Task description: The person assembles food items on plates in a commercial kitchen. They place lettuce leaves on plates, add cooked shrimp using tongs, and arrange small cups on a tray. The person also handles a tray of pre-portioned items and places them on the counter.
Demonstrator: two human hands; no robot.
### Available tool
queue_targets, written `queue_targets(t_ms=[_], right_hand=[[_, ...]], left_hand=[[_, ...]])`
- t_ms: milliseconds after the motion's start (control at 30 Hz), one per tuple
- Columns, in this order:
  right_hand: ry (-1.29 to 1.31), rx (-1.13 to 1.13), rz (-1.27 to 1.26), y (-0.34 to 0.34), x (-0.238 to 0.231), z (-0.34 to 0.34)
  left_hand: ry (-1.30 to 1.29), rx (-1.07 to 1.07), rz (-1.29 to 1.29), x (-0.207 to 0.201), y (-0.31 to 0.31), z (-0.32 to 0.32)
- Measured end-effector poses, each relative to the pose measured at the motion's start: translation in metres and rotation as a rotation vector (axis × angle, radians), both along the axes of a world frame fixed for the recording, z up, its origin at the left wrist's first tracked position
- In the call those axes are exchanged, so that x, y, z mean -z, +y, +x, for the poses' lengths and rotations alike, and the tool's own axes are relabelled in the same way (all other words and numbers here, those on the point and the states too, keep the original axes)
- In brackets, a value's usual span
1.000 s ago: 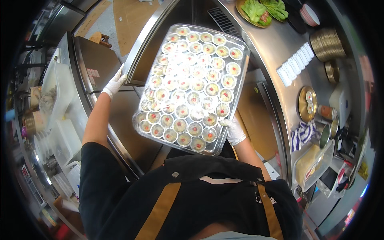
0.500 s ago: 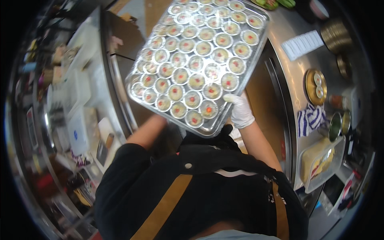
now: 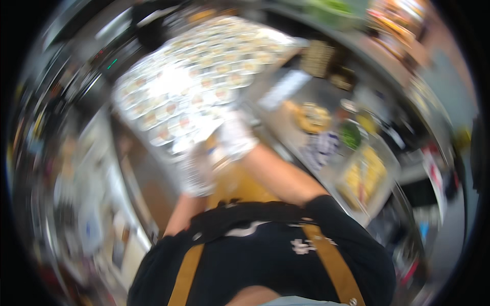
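Dozens of small foil cups (image 3: 206, 81), pale filling, faint reddish dots, packed in rows on one big shiny tray (image 3: 283, 40). Heavy motion blur all over, strong glare on the tray's left half. Tray sits beyond both hands, one corner pointing back at the wearer, long right edge running up past the steel counter (image 3: 278, 120). Can't tell if anything supports its far side.

White-gloved left hand (image 3: 198, 171) right at tray's near corner; fingers smeared, can't tell how far open or whether they grip. White-gloved right hand (image 3: 235, 135) is on the near edge, just right of the left one, apparently touching; finger spread and grip unclear too, tips lost in blur.

Counter stuff, right side: striped cloth (image 3: 321, 149) by the counter's front edge, gold plate (image 3: 306, 126) with small pale items just beyond it. Round pot, green contents (image 3: 350, 134), farther back from that edge. Clear tub of yellow food (image 3: 365, 176) at the counter's near end. White strip-like stack (image 3: 285, 91) close to the tray's right edge, tan stack (image 3: 316, 58) farther along.

Wearer: black top (image 3: 255, 250), brown straps (image 3: 186, 273).
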State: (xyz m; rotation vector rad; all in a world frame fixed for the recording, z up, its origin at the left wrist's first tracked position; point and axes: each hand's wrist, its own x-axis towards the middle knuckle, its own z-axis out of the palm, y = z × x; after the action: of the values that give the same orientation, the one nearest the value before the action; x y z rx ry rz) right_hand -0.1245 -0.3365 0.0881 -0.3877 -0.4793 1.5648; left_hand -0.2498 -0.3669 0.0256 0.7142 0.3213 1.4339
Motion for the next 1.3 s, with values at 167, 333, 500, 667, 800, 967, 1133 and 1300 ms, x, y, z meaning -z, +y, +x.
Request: queue_targets(t_ms=[167,333,500,667,800,967,1133,1300], right_hand=[[-0.343,0.234,0.491,-0.035,-0.039,0.054],[-0.326,0.501,0.217,-0.104,-0.032,0.235],[-0.154,0.807,0.438,-0.213,-0.069,0.366],[-0.596,1.146,-0.28,-0.28,-0.105,0.379],[-0.414,1.37,-0.326,-0.305,-0.118,0.347],[-0.35,1.566,-0.009,-0.297,-0.12,0.331],[-0.44,1.746,0.211,-0.268,-0.12,0.381],[-0.46,1.711,0.156,-0.278,-0.124,0.437]], left_hand=[[-0.115,0.008,0.281,-0.073,0.053,0.004],[-0.262,0.546,0.133,-0.073,0.106,0.036],[-0.319,0.925,0.045,-0.067,0.142,0.139],[-0.089,1.074,-0.054,-0.078,0.166,0.251],[-0.104,1.236,0.211,-0.132,0.177,0.355],[-0.15,1.436,-0.014,-0.184,0.081,0.457],[0.208,1.503,0.248,-0.188,-0.008,0.517],[0.335,1.665,0.216,-0.206,0.004,0.622]])
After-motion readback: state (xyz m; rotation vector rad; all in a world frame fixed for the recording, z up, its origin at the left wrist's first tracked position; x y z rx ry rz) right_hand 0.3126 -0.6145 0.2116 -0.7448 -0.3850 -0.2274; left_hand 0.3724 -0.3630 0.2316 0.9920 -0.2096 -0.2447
